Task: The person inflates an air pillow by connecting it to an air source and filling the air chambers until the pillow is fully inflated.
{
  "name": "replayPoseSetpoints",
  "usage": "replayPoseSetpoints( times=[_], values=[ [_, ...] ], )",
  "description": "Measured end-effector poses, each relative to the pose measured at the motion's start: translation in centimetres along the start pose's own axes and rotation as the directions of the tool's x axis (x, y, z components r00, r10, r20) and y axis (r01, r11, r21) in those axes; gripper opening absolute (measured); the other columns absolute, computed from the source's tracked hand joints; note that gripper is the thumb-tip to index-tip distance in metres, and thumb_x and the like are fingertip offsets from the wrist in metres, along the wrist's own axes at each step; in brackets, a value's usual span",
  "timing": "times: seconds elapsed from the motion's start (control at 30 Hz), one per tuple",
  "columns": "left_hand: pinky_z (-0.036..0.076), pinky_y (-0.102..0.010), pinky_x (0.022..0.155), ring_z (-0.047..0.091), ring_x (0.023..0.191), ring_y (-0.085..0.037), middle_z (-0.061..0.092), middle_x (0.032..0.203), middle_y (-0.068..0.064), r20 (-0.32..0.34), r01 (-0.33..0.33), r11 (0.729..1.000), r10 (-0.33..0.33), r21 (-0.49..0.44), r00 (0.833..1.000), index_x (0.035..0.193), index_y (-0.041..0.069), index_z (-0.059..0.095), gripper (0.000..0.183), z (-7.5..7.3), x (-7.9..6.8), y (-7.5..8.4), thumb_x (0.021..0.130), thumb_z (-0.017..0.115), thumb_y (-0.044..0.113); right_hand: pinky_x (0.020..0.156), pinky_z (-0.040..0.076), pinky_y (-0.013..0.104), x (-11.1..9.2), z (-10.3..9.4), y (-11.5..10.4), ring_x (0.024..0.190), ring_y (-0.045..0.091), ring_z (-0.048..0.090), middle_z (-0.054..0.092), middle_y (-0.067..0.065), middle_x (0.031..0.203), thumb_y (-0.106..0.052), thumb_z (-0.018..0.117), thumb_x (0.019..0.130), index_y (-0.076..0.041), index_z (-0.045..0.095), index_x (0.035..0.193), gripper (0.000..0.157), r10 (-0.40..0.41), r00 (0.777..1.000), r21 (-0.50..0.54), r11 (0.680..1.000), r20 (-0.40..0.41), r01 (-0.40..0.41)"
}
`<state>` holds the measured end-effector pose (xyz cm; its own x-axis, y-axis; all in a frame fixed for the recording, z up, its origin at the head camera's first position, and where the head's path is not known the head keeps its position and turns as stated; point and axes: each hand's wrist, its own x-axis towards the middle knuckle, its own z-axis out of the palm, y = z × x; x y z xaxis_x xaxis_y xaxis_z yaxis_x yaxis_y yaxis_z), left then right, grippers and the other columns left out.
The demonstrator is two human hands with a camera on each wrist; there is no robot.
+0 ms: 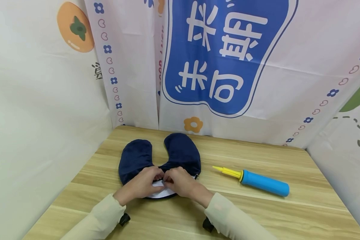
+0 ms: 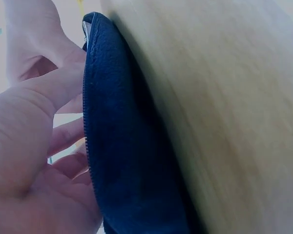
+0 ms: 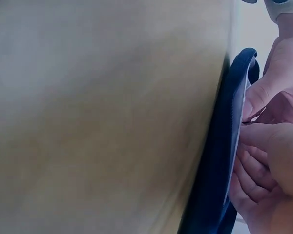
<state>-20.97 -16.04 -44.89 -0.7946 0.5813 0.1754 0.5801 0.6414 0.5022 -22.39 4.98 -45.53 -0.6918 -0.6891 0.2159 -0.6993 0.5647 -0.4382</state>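
Observation:
A navy U-shaped neck pillow (image 1: 181, 150) lies on the table with its two arms pointing away from me. Along its near curve the zipper (image 2: 86, 131) is undone, and a white inner part (image 1: 168, 192) shows in the gap. My left hand (image 1: 145, 181) and right hand (image 1: 180, 181) meet over this opening, thumbs and forefingers pinching at the white part close together. The fingers largely hide the exact spot they pinch. In the right wrist view, both hands' fingertips come together just inside the zipper edge (image 3: 233, 117).
To the right of the pillow, a blue hand pump (image 1: 265, 183) with a yellow nozzle (image 1: 228, 171) lies on the wood-grain table (image 1: 258, 216). Printed white cloth (image 1: 138, 66) hangs behind the table and along both sides.

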Motion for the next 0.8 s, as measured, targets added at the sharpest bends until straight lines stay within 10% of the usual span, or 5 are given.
replayPoseSetpoints(
  times=[0.47,0.8],
  values=[
    [0.058,-0.027,0.075,0.065,0.085,-0.01,0.07,0.095,0.004,-0.28,-0.132,0.99,0.11,-0.058,0.954,0.107,0.016,0.078,0.018,1.3,1.0,0.2,0.091,0.085,0.016,0.076,0.057,0.016,-1.0,-3.7,-0.5,0.087,0.012,0.073,0.079,0.003,0.1,-0.01,0.076,0.098,-0.008,0.08,0.104,0.008,-0.104,0.988,-0.058,0.993,-0.111,0.098],
    [0.055,-0.022,0.067,0.062,0.076,0.0,0.071,0.089,0.006,-0.309,-0.183,0.976,0.139,-0.117,0.941,0.098,0.018,0.079,0.01,2.0,2.5,0.9,0.094,0.079,0.009,0.075,0.058,0.017,-2.2,-5.0,0.2,0.086,0.012,0.074,0.08,0.004,0.1,-0.011,0.077,0.097,-0.008,0.081,0.107,0.011,-0.122,0.983,-0.081,0.99,-0.137,0.112]
  ],
)
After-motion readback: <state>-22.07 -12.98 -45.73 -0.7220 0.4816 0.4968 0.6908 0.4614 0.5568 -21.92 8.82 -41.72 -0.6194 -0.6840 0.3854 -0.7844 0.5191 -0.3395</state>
